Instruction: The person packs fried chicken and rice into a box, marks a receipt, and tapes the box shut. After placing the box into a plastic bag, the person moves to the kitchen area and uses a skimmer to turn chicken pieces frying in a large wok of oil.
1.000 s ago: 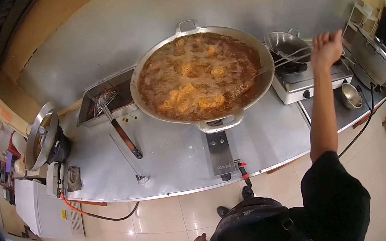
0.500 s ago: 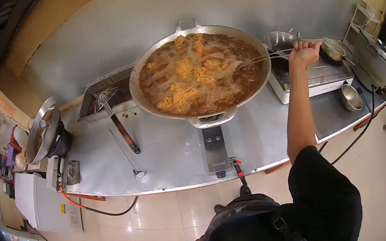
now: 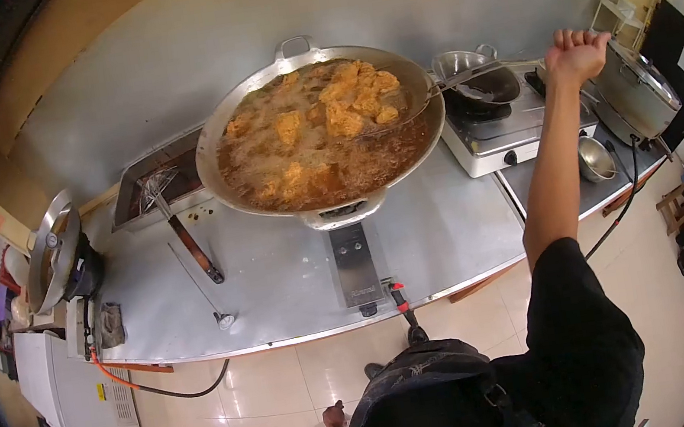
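In the head view, my right hand [image 3: 577, 56] is raised right of the wok, its fingers wrapped around the handle end of a long-handled metal skimmer [image 3: 469, 73]. The skimmer reaches over the rim into the large wok [image 3: 210, 166], its head mostly hidden by food and oil. Golden battered fried pieces [image 3: 356, 98] are heaped at the skimmer's end; other pieces [image 3: 294, 181] lie in the bubbling brown oil [image 3: 263, 150]. My left hand [image 3: 334, 415] hangs low by my body, away from the counter, fingers curled, with nothing visible in it.
Left of the wok, a wire tool with a wooden handle [image 3: 189, 244] leans from a metal tray [image 3: 125, 196]. A probe thermometer [image 3: 224, 320] lies in front. To the right are a smaller pan [image 3: 476, 81] on a white stove [image 3: 483, 160], a metal bowl [image 3: 596, 159] and a lidded pot [image 3: 636, 98].
My right hand has moved right and up with the skimmer. Fried pieces have gathered into a heap at the wok's upper right. My left hand shows more fully, and the view has shifted.
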{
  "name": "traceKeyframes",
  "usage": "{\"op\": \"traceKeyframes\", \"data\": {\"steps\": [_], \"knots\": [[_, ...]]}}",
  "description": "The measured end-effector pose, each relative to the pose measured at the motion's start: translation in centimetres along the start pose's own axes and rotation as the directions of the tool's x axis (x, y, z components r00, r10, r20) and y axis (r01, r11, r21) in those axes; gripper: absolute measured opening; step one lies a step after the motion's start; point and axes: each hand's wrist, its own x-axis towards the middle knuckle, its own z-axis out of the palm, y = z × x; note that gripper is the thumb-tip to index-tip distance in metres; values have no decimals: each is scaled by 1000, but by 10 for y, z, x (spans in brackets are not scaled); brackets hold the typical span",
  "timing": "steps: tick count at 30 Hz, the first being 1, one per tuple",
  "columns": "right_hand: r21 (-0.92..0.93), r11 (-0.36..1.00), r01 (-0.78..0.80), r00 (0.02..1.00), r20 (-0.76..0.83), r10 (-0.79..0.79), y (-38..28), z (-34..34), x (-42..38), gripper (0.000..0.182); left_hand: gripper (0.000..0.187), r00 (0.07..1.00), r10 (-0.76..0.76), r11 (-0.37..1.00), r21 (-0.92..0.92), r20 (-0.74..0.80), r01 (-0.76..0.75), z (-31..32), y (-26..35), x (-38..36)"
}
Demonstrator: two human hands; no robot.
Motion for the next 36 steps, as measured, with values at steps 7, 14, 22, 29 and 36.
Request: {"op": "traceKeyframes", "data": {"steps": [7, 14, 22, 29, 36], "knots": [[-87, 996, 12, 941, 339, 19, -5, 90, 15, 39, 28, 993, -14, 995, -101, -117, 2, 7, 13, -1], [-335, 861, 384, 776, 623, -104, 81, 200, -36, 44, 29, 977, -91, 995, -14, 193, 96, 33, 22, -37], [-126, 890, 438, 471, 876, -108, 76, 227, -132, 43, 31, 990, -112, 993, -36, 89, 116, 45, 21, -40], [116, 868, 483, 368, 873, -321, 73, 236, -170, 40, 36, 925, -372, 781, -514, 75, 355, 50, 12, -36], [168, 848, 503, 420, 810, -409, 23, 254, -147, 42, 32, 993, -107, 989, -98, 44, 111, 59, 8, -46]]}}
